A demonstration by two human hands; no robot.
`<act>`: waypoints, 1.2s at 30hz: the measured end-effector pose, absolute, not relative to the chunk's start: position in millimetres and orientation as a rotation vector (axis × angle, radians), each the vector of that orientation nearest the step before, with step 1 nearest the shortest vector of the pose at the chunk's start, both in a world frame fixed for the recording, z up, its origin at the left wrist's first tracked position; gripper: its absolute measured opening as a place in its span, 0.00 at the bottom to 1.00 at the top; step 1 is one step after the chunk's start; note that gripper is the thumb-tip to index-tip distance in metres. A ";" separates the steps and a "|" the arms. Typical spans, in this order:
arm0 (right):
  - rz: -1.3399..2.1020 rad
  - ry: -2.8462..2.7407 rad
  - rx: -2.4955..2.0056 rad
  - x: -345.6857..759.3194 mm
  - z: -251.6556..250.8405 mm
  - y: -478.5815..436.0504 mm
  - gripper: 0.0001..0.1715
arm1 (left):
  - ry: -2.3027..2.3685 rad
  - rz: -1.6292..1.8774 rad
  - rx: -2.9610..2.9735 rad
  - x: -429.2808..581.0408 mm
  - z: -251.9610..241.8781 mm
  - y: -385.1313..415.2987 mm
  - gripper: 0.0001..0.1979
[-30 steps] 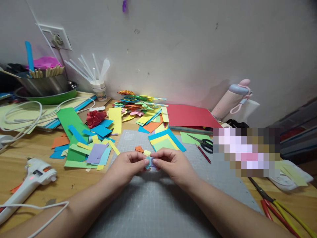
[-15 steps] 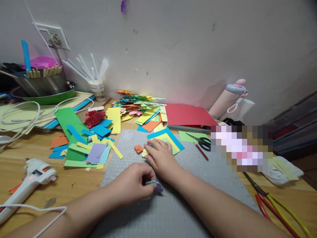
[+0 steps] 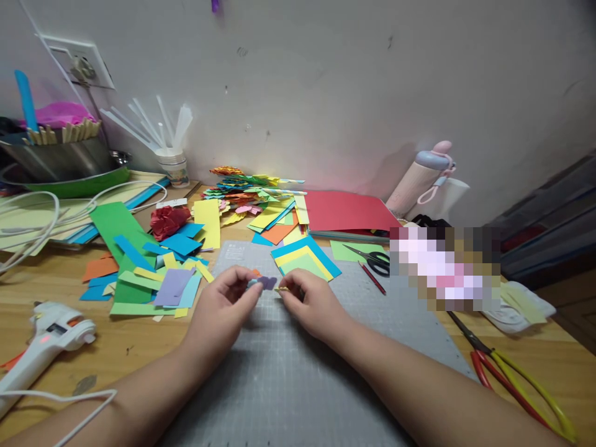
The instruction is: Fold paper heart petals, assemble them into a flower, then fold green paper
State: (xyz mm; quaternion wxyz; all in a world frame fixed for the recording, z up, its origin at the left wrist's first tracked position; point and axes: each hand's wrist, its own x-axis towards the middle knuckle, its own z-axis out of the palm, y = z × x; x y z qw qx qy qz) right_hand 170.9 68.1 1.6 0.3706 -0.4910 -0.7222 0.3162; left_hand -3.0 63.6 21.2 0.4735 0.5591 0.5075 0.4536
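Note:
My left hand point(image 3: 223, 304) pinches a small purple scalloped paper cutout point(image 3: 267, 284), with some light blue paper at its edge by the fingertips. Close by on the right, my right hand point(image 3: 319, 304) has a small yellow paper piece point(image 3: 280, 288) between thumb and fingers; its full shape is hidden. Both pieces are over the grey cutting mat point(image 3: 274, 372), a narrow gap apart. A bit of orange paper point(image 3: 257, 272) peeks out behind my left fingers. Just beyond my right hand lies a fan of blue, yellow and green paper squares point(image 3: 305, 257).
Paper scraps point(image 3: 172, 288) cover the left side, near a white glue gun point(image 3: 60, 329) with a cord. Layered paper flowers point(image 3: 251, 189) lie at the back beside a red paper stack point(image 3: 349, 211). Scissors point(image 3: 372, 257), a pencil point(image 3: 372, 278) and red-and-yellow-handled shears point(image 3: 493, 360) are right.
My right hand has picked up the yellow piece from the mat and drawn it back slightly. My left hand has moved forward with the purple cutout. The view has shifted a little.

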 end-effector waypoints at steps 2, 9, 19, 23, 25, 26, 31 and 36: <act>1.001 -1.627 -1.226 170.4 1.7 69.7 0.01 | 1.260 1.142 1.277 -3.6 20.6 66.2 0.09; 1.374 -1.112 -1.109 168.0 10.1 65.6 0.14 | 1.234 1.089 1.187 -0.6 19.2 67.1 0.09; 1.424 -1.120 -1.065 163.0 16.7 54.9 0.12 | 1.137 1.019 1.143 1.5 18.4 64.9 0.11; 1.415 -1.145 -1.101 162.0 15.9 54.2 0.12 | 1.123 1.020 1.130 2.1 19.5 63.9 0.12; 1.409 -1.126 -1.089 161.4 15.0 55.1 0.12 | 1.124 1.026 1.121 2.0 20.2 64.1 0.12; 1.423 -1.109 -1.091 161.1 14.4 55.7 0.13 | 1.123 1.026 1.115 1.9 20.4 64.4 0.12; 1.509 -1.060 -1.188 160.4 12.3 57.4 0.13 | 1.136 1.011 1.108 1.9 21.1 65.2 0.12; 1.449 -1.052 -1.165 160.9 15.1 56.3 0.13 | 1.144 1.026 1.103 2.7 21.3 65.5 0.12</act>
